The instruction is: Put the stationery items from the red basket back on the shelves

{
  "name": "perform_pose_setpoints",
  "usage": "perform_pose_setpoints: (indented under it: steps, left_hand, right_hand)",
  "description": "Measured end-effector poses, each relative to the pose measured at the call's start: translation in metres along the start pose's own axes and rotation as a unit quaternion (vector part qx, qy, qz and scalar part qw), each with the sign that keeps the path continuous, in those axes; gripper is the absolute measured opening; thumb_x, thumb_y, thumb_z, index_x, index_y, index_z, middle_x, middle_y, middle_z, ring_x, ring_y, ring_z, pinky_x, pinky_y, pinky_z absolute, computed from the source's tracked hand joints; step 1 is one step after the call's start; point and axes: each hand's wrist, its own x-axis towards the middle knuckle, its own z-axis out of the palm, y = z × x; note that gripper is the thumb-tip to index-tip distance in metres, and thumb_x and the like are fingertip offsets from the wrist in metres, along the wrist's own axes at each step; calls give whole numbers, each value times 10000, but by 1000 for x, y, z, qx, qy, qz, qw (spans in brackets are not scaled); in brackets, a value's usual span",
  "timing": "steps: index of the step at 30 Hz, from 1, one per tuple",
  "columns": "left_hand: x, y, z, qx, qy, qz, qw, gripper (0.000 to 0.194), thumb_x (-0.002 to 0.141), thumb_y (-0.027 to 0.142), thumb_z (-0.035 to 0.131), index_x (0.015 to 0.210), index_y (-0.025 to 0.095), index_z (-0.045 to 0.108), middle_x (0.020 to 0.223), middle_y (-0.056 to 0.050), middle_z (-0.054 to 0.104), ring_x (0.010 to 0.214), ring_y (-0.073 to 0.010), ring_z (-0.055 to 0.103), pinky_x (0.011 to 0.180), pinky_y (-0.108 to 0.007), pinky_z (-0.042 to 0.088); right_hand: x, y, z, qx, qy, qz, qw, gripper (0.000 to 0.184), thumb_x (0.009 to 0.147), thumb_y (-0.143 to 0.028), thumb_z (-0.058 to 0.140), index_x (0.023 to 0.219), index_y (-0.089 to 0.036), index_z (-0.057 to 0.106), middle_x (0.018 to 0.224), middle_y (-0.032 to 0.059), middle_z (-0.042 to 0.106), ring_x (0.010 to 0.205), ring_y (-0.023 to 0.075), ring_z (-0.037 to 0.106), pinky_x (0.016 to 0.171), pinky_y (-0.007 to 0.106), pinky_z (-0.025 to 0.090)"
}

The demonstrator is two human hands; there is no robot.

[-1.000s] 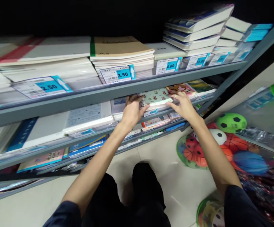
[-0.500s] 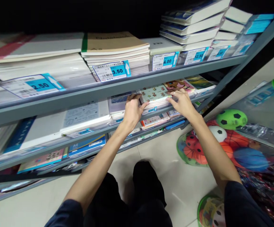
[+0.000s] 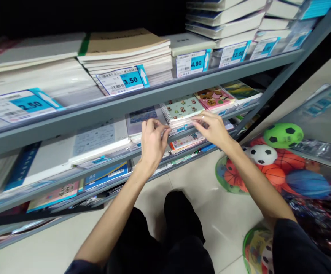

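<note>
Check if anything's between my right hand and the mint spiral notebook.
Nothing visible stands between your right hand and the mint spiral notebook: the hand is by its front right corner, though contact is unclear.

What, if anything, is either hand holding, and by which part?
No clear hold: left hand and right hand are by the front of the mint notebook; contact cannot be told.

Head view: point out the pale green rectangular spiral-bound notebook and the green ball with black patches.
Pale green rectangular spiral-bound notebook [image 3: 183, 107], head view: middle of the printed cover.
Green ball with black patches [image 3: 283, 134], head view: middle of the side facing the camera.
</note>
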Motion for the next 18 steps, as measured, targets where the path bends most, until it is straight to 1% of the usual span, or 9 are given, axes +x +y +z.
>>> perform_pose_setpoints:
  steps: [2,3,5,7,9,12,16,18]
  left_hand:
    - [-10,-3,-4,12,-22,13,1000,201,1025,273,632,1040,179,809,1107,-147,634,1086,-315,559,999,-493,528]
    - [-11,-6,-4,17,-29,16,999,187,1010,263,645,1030,178,811,1095,-144,630,1079,-315,552,986,-489,533]
    - [-10,-10,-2,24,-34,16,999,165,995,243,652,1002,189,808,1084,-139,630,1084,-314,548,980,-479,537]
    - [-5,-13,1,27,-41,24,999,171,998,216,628,973,199,797,1084,-136,638,1092,-308,554,983,-470,538]
    - [1,-14,4,32,-57,43,997,191,1002,190,596,965,191,784,1099,-138,647,1093,-298,558,998,-468,536]
    - [5,-13,4,41,-72,63,995,201,989,176,587,936,175,781,1083,-145,645,1081,-301,557,1022,-487,530]
    - [9,-10,2,31,-73,59,995,205,952,153,601,862,166,785,1047,-157,625,1070,-324,566,1023,-522,529]
    - [11,-9,1,19,-83,55,995,208,946,153,602,850,156,786,1050,-159,619,1078,-329,566,1032,-530,522]
  right_hand:
    - [-3,-5,12,1,-33,26,999,280,1027,-365,656,1201,-204,805,983,53,802,803,206,710,797,325,530]
    - [-3,-5,17,-2,-45,40,998,273,1010,-349,678,1204,-205,805,923,38,797,751,193,695,757,306,506]
    - [0,-5,25,0,-56,61,997,240,995,-311,685,1171,-201,806,859,20,780,712,180,678,719,283,466]
    - [4,-3,29,8,-57,62,996,196,994,-292,673,1096,-189,805,843,20,776,703,177,670,704,275,443]
    - [7,-3,28,7,-57,57,997,186,998,-288,662,1053,-178,802,831,30,779,702,185,668,706,280,435]
    - [8,-1,26,4,-63,41,997,210,1010,-299,648,1058,-177,811,853,45,797,718,196,675,736,290,451]
    - [7,4,28,27,-62,15,998,244,1030,-330,629,1064,-187,824,960,63,826,769,204,703,823,317,501]
    - [6,8,30,38,-55,5,998,261,1035,-339,621,1071,-188,831,977,63,832,780,209,719,844,335,521]
